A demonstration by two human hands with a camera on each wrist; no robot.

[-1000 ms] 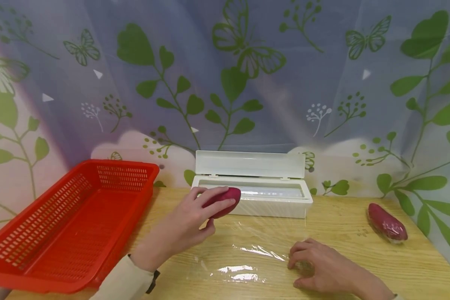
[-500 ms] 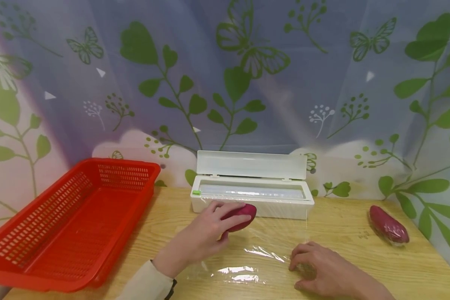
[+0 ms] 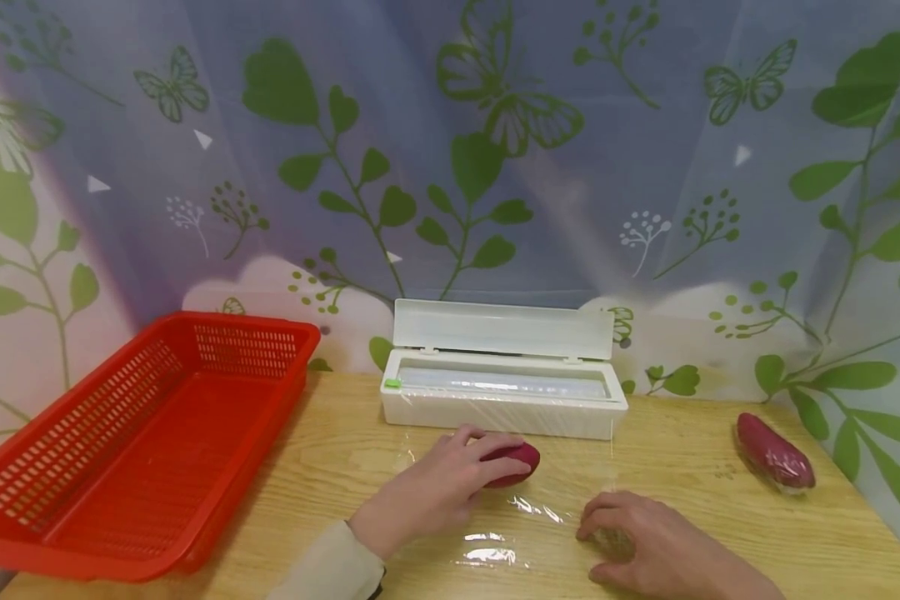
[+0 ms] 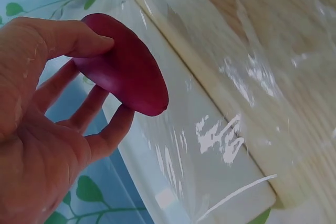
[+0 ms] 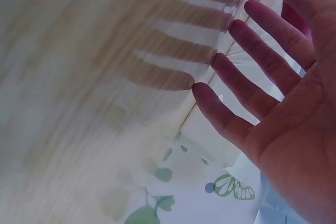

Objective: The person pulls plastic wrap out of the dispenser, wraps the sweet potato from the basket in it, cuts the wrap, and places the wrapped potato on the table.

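My left hand grips a smooth purple-red sweet potato, low over the clear cling film spread on the table. In the left wrist view the thumb lies along one side of the sweet potato and the fingers support it from the other. Right of the film, the fingertips of my right hand rest on the film near its edge, with nothing gripped. The right wrist view shows these fingers spread and fairly straight. The film runs back to a white dispenser box with its lid raised.
A red perforated plastic basket stands on the left. A second sweet potato, wrapped in film, lies at the right of the wooden table. Behind the dispenser hangs a patterned cloth. A green slider sits at the dispenser's left end.
My left hand has carried the sweet potato from in front of the dispenser down and right, over the film. The right hand has stayed almost in place.
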